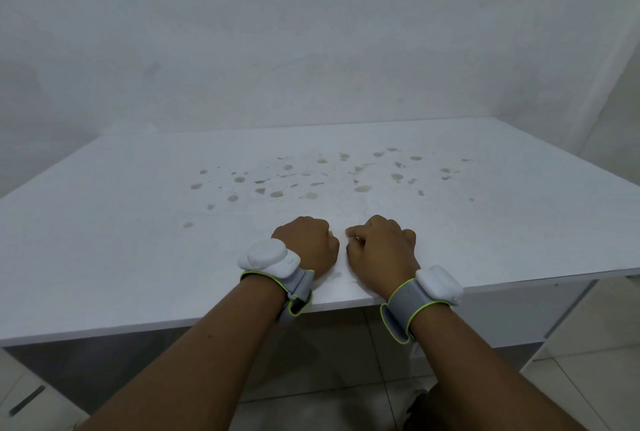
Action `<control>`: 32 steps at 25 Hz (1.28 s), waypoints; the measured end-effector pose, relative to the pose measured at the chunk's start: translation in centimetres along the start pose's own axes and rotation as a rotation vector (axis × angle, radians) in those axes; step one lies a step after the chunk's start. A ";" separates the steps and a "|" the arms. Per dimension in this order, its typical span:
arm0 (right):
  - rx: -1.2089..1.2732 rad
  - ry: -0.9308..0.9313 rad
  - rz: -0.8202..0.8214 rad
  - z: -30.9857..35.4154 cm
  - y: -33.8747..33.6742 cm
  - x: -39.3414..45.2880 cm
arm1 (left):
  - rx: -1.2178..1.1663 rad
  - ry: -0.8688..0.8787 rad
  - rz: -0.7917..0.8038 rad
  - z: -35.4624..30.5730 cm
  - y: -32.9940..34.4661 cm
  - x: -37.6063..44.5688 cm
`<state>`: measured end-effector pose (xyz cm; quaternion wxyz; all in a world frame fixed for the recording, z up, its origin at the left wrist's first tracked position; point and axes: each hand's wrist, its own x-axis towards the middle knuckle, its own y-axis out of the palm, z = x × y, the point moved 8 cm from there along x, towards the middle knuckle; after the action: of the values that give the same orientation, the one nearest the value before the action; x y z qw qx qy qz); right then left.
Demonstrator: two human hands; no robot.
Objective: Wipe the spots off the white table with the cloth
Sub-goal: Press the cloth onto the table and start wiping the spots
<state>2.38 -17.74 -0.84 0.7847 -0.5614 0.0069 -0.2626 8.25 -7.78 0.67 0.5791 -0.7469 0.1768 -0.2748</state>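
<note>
I am resting both fists on the near edge of the surface (104,257), low in the middle of the frame. My left hand (306,245) is curling its fingers under with nothing in its grip, as far as I can see. My right hand (381,250) is sitting just beside it, fingers also tucked in, thumb pressed against the forefinger; I am seeing no fabric between them, so that grip looks clenched on nothing too. The two fists are close together but not touching.

The spots (311,177) are lying in a broad scatter across the middle of the frame, beyond my knuckles, from left of centre to the far right. They are looking dry, pale brown and whole, with some faint smearing among them that I cannot read for certain.

The cloth is not showing anywhere in the frame, neither on the surface nor in my hands.

My judgement: the wiping is hardly started, if at all. I am still needing to find the cloth, take it up, and work across the whole stained patch.

A grey band with a white pod (266,255) is sitting on each wrist.
</note>
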 end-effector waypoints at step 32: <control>0.095 0.069 -0.131 -1.0 -0.8 0.0 | -0.160 -0.149 -0.281 8.2 -4.0 -3.4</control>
<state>1.74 -18.80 -0.51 0.7908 -0.5136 -0.0154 -0.3327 10.41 1.55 2.35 0.4853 -0.8262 0.0485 -0.2820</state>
